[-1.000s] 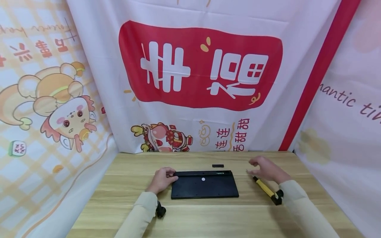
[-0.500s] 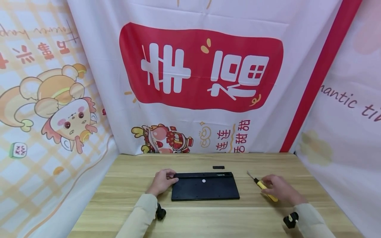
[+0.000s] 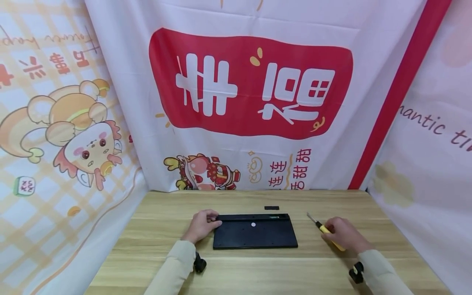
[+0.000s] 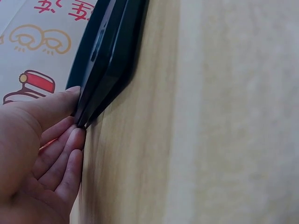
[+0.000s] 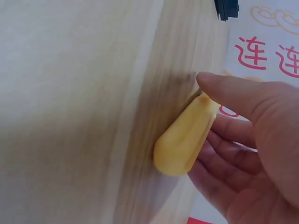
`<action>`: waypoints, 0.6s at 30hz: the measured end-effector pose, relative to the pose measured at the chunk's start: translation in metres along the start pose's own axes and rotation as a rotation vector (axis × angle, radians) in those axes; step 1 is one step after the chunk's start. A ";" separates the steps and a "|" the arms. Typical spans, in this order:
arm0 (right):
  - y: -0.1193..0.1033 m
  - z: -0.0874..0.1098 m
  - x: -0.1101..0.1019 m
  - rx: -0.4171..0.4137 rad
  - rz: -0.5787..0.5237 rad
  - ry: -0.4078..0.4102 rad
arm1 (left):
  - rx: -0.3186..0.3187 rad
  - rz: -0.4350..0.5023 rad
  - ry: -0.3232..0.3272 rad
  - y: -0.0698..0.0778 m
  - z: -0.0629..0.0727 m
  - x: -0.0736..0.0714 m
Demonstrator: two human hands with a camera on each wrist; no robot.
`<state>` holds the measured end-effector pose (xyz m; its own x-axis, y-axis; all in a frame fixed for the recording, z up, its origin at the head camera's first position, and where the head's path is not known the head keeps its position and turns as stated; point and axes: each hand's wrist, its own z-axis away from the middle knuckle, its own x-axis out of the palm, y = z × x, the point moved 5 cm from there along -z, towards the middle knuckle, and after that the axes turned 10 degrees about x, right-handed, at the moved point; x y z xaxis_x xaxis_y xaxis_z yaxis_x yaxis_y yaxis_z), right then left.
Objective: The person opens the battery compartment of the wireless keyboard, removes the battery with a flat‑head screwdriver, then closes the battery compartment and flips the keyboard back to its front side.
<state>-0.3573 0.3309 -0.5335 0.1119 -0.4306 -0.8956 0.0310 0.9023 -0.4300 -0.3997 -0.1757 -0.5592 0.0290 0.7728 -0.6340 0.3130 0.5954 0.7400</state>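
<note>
A black keyboard lies underside up on the table, with a white round spot and a small slot showing green near its far edge. My left hand pinches its far left corner; in the left wrist view the thumb lies on top and the other fingers sit at the edge below. To the right, my right hand holds a screwdriver by its yellow handle, thumb on one side and fingers on the other. The screwdriver's metal shaft points away and to the left.
A small black cover piece lies on the wooden table just beyond the keyboard. Printed cloth hangs behind the table and along both sides.
My right hand has moved back toward me and down from near the screwdriver's tip to its handle, and its fingers have closed round it. The left hand stays at the keyboard's corner.
</note>
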 end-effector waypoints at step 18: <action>-0.013 -0.009 -0.012 -0.009 0.042 -0.012 | -0.015 0.003 -0.009 0.000 -0.002 0.002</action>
<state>-0.3681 0.3238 -0.5181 0.1252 -0.3924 -0.9113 0.0176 0.9192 -0.3934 -0.4016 -0.1742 -0.5598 0.0385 0.7723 -0.6341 0.2987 0.5967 0.7448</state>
